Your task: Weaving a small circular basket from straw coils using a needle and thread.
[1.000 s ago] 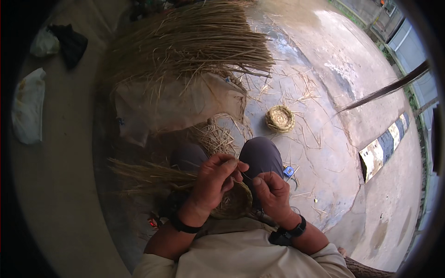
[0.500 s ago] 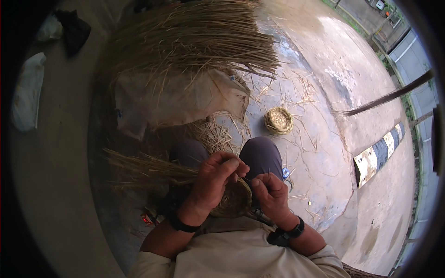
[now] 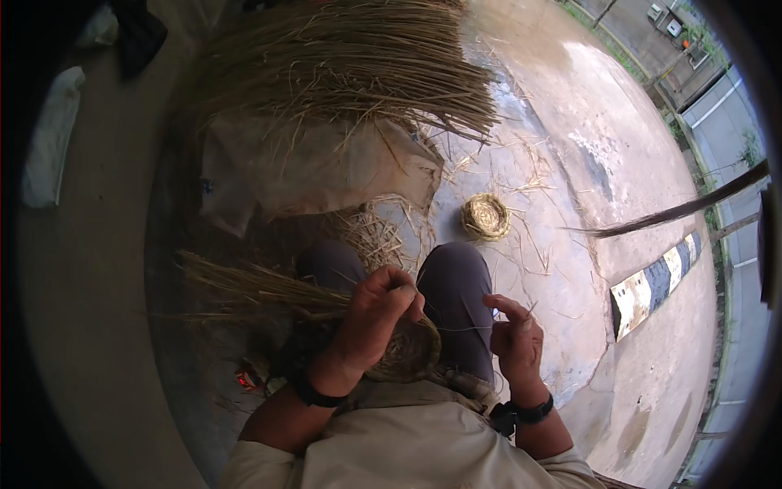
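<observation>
In my lap rests a round woven straw basket (image 3: 425, 346), partly hidden behind my left hand (image 3: 381, 308). That hand is closed in a pinch above the rim, holding one end of a thin thread (image 3: 466, 329). The thread loops down and across to my right hand (image 3: 516, 336), which is raised to the right of the basket with its fingers curled around it. A thin needle-like point sticks up beside the right fingers, too fine to tell for sure. A bunch of loose straw (image 3: 261, 287) lies left of the basket.
A large bundle of straw stalks (image 3: 350, 65) lies ahead, beyond a pale cloth sheet (image 3: 318, 167). A second small woven basket (image 3: 485, 217) sits on the concrete floor among straw scraps. Right are a striped block (image 3: 658, 281) and a dark pole (image 3: 692, 208); a white sack (image 3: 53, 138) lies far left.
My right hand has moved right, away from the left hand and the basket, drawing the thread out between them. The left hand stays nearly in place.
</observation>
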Available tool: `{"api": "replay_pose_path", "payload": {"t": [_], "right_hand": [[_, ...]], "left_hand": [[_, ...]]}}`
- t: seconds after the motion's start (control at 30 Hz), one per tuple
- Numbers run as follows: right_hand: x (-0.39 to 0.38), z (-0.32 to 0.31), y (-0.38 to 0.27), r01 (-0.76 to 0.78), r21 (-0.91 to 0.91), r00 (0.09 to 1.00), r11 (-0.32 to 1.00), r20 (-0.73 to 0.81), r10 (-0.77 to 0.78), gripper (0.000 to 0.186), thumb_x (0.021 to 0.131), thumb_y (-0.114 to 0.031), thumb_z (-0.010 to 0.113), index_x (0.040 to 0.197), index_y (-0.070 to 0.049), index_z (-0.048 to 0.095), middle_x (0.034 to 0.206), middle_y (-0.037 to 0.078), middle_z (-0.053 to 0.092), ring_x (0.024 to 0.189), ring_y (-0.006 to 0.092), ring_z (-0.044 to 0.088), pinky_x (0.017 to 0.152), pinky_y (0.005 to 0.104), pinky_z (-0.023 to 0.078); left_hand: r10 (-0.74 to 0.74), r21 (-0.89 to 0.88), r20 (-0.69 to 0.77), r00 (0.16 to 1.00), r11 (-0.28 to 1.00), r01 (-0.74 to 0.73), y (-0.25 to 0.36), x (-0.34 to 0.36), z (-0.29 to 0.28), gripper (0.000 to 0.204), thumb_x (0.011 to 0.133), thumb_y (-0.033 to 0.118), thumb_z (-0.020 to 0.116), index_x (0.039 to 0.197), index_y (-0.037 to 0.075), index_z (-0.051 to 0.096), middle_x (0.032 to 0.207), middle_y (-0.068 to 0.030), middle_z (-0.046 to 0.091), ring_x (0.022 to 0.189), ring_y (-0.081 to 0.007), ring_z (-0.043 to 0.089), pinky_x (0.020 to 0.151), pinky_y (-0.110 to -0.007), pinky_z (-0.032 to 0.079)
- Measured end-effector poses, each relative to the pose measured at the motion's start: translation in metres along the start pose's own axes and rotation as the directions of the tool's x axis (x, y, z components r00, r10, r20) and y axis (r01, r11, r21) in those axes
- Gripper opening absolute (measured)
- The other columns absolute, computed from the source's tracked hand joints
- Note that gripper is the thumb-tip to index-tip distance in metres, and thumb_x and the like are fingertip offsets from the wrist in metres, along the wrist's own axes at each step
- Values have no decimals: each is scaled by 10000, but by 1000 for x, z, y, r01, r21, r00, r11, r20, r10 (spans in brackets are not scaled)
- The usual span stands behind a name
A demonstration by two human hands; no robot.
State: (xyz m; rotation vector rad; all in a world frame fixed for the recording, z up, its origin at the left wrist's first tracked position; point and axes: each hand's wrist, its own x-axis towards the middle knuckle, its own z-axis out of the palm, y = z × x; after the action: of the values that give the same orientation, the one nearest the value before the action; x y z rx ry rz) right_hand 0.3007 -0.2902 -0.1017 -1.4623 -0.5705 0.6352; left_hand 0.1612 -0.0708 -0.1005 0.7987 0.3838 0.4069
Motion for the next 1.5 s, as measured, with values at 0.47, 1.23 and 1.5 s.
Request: {"api": "replay_pose_path", "payload": {"t": [0.47,1.23,1.5], "right_hand": [[-15,8,-69,-227,-133,906,965,334,259,374,1071,-138,622,1422,-11,598,1023,15,656,841,50,583,732,249,506],[8,43,-44,-229,132,874,964,463,144,507,1075,-48,539,1577,-79,476,855,-60,542,739,29,498,660,235,457],[10,43,-43,370,-410,900,833,380,-213,599,926,71,633,1499,-91,574,856,115,683,691,204,684,637,318,549]], "left_hand": [[30,247,82,996,968,-49,3,-11,17,41,989,88,629,1009,52,637,824,38,614,703,-19,542,627,-218,469],[42,418,136,990,903,-96,5,-16,12,47,997,42,603,1041,45,620,806,53,595,707,2,514,622,-208,439],[-60,481,201,978,875,-46,20,-14,8,164,1024,109,652,1109,-5,734,923,19,727,815,9,587,676,-207,485]]}}
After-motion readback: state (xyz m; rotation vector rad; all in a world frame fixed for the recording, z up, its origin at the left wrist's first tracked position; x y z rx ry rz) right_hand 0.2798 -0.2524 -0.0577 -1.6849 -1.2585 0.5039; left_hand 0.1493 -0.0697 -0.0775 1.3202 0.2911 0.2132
